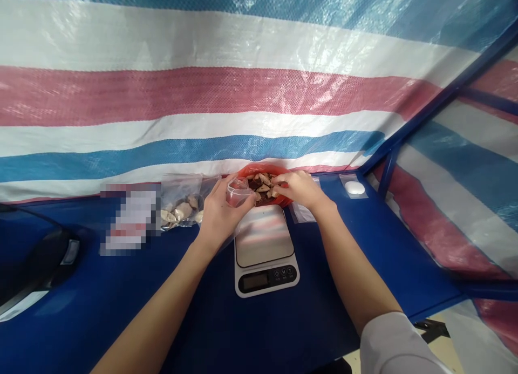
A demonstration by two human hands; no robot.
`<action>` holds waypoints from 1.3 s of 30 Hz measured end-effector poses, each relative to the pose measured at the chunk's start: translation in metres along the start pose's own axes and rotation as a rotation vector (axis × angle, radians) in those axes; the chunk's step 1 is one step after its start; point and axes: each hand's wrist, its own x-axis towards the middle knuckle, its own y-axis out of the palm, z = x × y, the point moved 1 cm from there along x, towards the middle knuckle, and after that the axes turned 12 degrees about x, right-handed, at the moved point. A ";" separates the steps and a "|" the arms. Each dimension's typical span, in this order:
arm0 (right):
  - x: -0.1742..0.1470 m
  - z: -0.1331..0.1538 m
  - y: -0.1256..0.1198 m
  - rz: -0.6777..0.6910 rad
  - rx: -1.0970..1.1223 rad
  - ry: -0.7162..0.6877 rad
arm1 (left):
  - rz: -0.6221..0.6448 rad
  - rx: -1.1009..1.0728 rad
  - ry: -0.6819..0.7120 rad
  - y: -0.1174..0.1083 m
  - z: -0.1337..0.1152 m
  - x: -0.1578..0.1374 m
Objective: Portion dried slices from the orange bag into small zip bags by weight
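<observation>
My left hand (pixel 220 209) is closed on a clear plastic bag (pixel 238 186), holding its mouth beside the red plastic bag (pixel 259 167). Inside the red bag lie tan and dark brown dried pieces (pixel 264 187). My right hand (pixel 302 188) reaches into that bag from the right, thumb and fingers drawn together at the pieces. What is between those fingertips is too small to tell. Just in front of the red bag sits a white kitchen scale (pixel 265 236) with a bare steel plate and a dark display.
Left of my hand lies a zip bag of pale slices (pixel 182 209), near a blurred-out paper (pixel 131 220). A black object (pixel 40 255) stands at far left. A small bag with a white oval item (pixel 354 188) lies right. Striped sheeting (pixel 202 93) rises behind the blue table (pixel 335 331).
</observation>
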 end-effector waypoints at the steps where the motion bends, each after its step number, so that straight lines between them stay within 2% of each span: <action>1: 0.002 0.002 0.001 0.016 -0.061 0.003 | -0.001 -0.009 -0.006 0.000 0.001 0.000; 5: 0.005 0.004 0.004 0.046 -0.168 -0.034 | -0.011 -0.041 -0.016 0.000 0.005 -0.001; 13: 0.003 -0.007 0.006 0.010 -0.165 -0.061 | 0.007 -0.061 -0.014 0.001 0.007 0.000; 19: 0.003 -0.009 0.007 0.063 -0.121 -0.050 | 0.021 -0.069 -0.021 0.002 0.007 0.000; 26: 0.005 -0.008 0.008 0.055 -0.111 -0.020 | 0.021 -0.056 -0.004 0.003 0.007 -0.001; 39: 0.003 -0.017 0.003 0.062 0.025 -0.092 | 0.041 -0.057 0.029 0.005 0.004 -0.003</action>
